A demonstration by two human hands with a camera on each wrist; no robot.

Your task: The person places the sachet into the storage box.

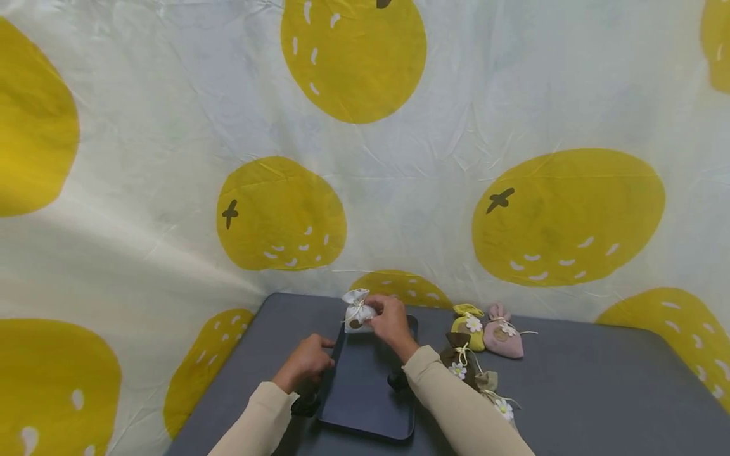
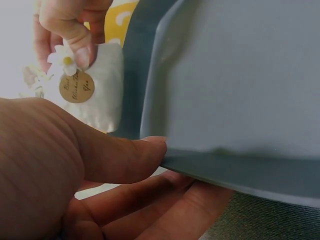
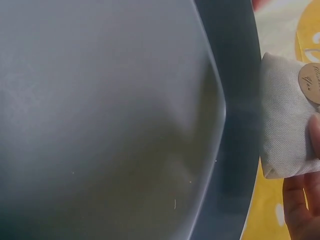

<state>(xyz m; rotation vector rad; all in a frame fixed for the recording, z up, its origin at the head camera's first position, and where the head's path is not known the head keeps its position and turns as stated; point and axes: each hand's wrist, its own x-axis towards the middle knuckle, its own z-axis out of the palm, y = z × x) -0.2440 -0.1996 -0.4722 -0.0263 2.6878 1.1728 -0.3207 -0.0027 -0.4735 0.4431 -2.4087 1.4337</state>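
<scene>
My right hand (image 1: 393, 320) holds a small white drawstring pouch (image 1: 358, 310) at the far end of a dark rectangular tray (image 1: 365, 386). In the left wrist view the pouch (image 2: 107, 82) shows a white flower and a round brown tag with handwriting, and the right thumb presses close to the flower. My left hand (image 1: 310, 360) grips the tray's left rim. Its thumb (image 2: 127, 160) lies on the rim, with the other fingers under it. Seen from the right wrist, the pouch (image 3: 285, 120) is right beside the tray's far wall (image 3: 237, 100).
Right of the tray, on the dark table (image 1: 582, 380), lie a yellow pouch (image 1: 461, 327), a pink pouch (image 1: 509, 347), a dark brown pouch (image 1: 450, 358) and a beige pouch (image 1: 486, 381). A white curtain (image 1: 399, 190) with yellow fruit shapes hangs behind the table.
</scene>
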